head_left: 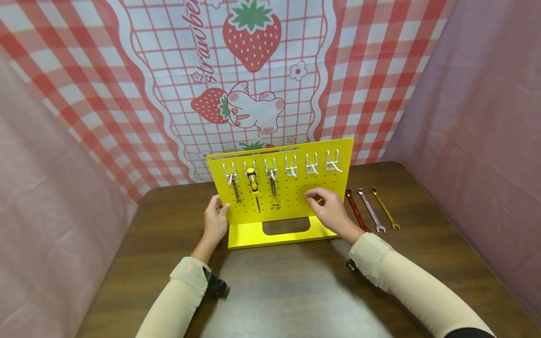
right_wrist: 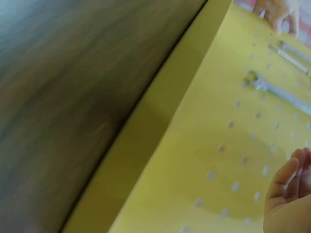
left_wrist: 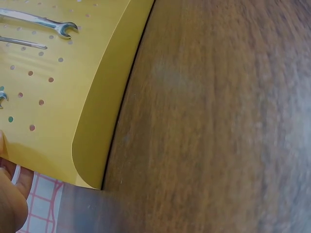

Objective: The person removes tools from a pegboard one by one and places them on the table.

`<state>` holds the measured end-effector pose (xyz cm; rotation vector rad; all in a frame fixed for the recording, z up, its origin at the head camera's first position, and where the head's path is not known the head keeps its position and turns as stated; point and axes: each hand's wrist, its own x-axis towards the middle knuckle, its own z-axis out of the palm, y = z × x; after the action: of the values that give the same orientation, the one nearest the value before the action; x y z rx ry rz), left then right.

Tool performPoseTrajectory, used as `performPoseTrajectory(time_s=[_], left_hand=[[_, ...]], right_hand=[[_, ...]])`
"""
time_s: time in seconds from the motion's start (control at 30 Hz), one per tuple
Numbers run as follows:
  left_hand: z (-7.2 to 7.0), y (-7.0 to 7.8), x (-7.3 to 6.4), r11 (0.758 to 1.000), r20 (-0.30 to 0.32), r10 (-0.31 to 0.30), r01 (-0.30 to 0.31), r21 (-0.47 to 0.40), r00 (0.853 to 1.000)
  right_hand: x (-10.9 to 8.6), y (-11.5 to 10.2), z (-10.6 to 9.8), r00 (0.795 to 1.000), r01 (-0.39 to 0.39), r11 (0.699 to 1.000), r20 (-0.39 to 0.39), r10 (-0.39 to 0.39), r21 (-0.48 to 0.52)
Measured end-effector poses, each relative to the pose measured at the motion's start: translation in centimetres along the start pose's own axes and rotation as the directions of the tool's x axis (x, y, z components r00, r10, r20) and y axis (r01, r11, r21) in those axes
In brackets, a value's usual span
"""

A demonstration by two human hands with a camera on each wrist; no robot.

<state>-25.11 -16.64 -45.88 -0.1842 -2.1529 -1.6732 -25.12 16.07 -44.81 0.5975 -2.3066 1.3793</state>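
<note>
A yellow pegboard stands on the table with a row of white double hooks near its top. On its left half hang a small wrench, a yellow-and-black screwdriver and a larger silver wrench. My left hand grips the board's left edge, thumb in front and fingers partly hidden behind. In front of the board's right half is my right hand, loosely bent and holding nothing visible. Right of the board lie a red wrench, a silver wrench and a yellow wrench.
The three hooks on the right, such as the end hook, carry no tool. The board's base has a cut-out in its middle. Brown wooden table surrounds it, and a strawberry-print cloth hangs behind.
</note>
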Motion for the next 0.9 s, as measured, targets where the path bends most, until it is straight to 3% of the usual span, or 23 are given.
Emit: performPoseTrajectory(time_s=[0.27,0.37,0.5,0.63,0.9], left_hand=[[0.1,-0.4,-0.1,1.0,-0.013,0.008,-0.008,0.018,1.0],[0.3,-2.0,0.3,1.0,-0.023,0.003,-0.003,0.011,1.0],[0.6,-3.9,0.8,1.0,-0.035,0.002,-0.002,-0.007,0.999],[0.7,-4.0,0.9,1.0,-0.039,-0.005,0.004,-0.021,0.999],[0.5,-4.0,0.7,1.0,-0.03,-0.007,0.007,-0.001,1.0]], right_hand=[[1.9,-2.3,3.8,0.993,-0.037,0.997,0.115,0.029,0.066],[2.5,-3.0,4.8,0.991,-0.079,0.991,0.114,0.066,0.111],[3.1,-3.5,5.6,0.983,-0.171,0.955,0.107,0.149,0.24],[3.7,-3.6,6.3,0.973,-0.229,0.913,0.106,0.205,0.338],[3.8,-4.3,8.1,0.968,-0.25,0.888,0.108,0.225,0.387]])
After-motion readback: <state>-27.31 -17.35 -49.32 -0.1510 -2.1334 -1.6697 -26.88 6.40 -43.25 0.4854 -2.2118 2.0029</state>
